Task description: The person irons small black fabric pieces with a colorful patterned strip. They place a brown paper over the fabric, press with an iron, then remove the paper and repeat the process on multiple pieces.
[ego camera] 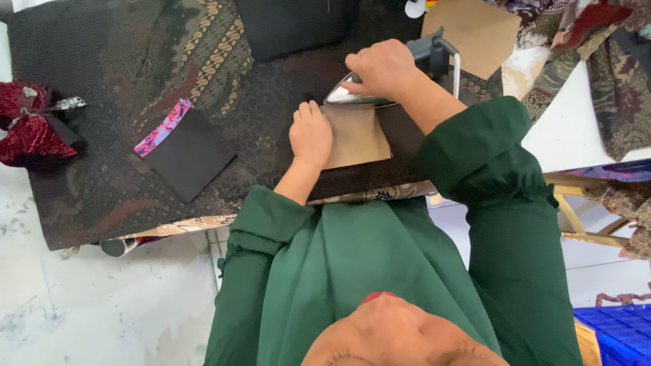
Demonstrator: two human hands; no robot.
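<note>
on patterned cloth (102, 176), two hands (311, 133), one iron (359, 96), one tan sheet (356, 139)

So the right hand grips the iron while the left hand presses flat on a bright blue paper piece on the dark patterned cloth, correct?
Not quite: the head view shows the paper piece is tan-brown, not blue. The rest holds: the right hand grips the silver-soled iron, and the left hand presses flat on that paper over the dark patterned cloth.

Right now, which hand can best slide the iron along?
The right hand: its fingers grip the iron, whose tip is on the brown piece. The left hand lies flat on that piece.
</note>
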